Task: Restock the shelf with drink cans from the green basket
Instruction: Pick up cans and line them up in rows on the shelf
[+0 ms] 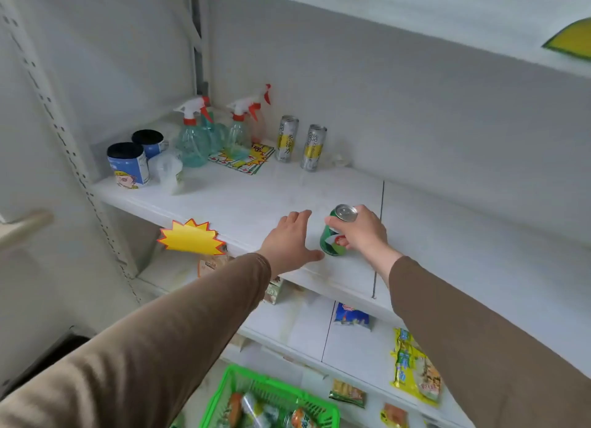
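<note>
The right hand (359, 227) is wrapped around a green drink can (335, 232), fingers curled over its upper half just under the silver lid. The can stands close to the front edge of the shelf (243, 200), a little left of the seam where two shelf boards meet. It leans slightly, its long axis near vertical with the top tipped toward the back wall, and I cannot tell whether its base is flat on the shelf yet.

The left hand (292, 240) lies open and flat on the shelf just beside the can, on its left, thumb stretched toward the base, holding nothing. So the can sits between the two hands, with the right one carrying it.

Two tall yellow-and-silver cans (300, 144) stand upright far back on the shelf, near the wall, well apart from the green one. If the row is meant to grow there, the can would have to travel away from the front edge, back and slightly left.

The green basket (236, 392) sits low beneath the shelves, with more packaged goods visible inside.
</note>
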`<move>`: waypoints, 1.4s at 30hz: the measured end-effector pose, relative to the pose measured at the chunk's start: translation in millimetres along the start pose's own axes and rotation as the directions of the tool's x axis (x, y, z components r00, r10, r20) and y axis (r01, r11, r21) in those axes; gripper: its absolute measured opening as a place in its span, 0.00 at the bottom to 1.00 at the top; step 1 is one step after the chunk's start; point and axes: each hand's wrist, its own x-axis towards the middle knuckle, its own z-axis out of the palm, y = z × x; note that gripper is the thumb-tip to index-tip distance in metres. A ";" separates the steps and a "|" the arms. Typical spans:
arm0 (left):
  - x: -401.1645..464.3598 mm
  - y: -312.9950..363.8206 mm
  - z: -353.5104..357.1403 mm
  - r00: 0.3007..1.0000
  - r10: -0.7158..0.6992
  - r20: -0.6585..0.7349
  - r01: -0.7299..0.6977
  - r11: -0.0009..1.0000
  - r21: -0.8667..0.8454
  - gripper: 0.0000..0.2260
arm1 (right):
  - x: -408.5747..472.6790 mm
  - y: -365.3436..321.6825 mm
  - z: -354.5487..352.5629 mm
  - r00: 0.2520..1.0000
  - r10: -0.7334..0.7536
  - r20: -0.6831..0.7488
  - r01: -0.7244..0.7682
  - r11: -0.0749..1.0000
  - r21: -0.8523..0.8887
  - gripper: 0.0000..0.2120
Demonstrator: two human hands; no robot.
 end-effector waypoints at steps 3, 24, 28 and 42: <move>37.7 -0.6 8.7 1.000 -0.022 0.000 0.022 1.000 -0.004 0.43 | 44.3 -2.6 3.8 0.999 0.040 -0.006 -0.039 0.996 0.076 0.31; 200.8 -21.4 49.7 1.000 -0.008 0.004 0.008 0.997 0.078 0.40 | 228.9 5.8 56.2 0.987 0.145 -0.074 -0.094 0.877 0.470 0.25; 220.8 -29.1 49.3 1.000 -0.009 -0.007 0.009 0.995 0.103 0.39 | 256.3 -0.2 61.0 0.988 0.134 -0.075 -0.086 0.888 0.453 0.26; 233.3 -47.1 44.9 0.999 -0.038 -0.028 0.041 0.989 0.139 0.38 | 267.9 -2.2 63.2 0.989 0.134 -0.058 -0.088 0.866 0.492 0.29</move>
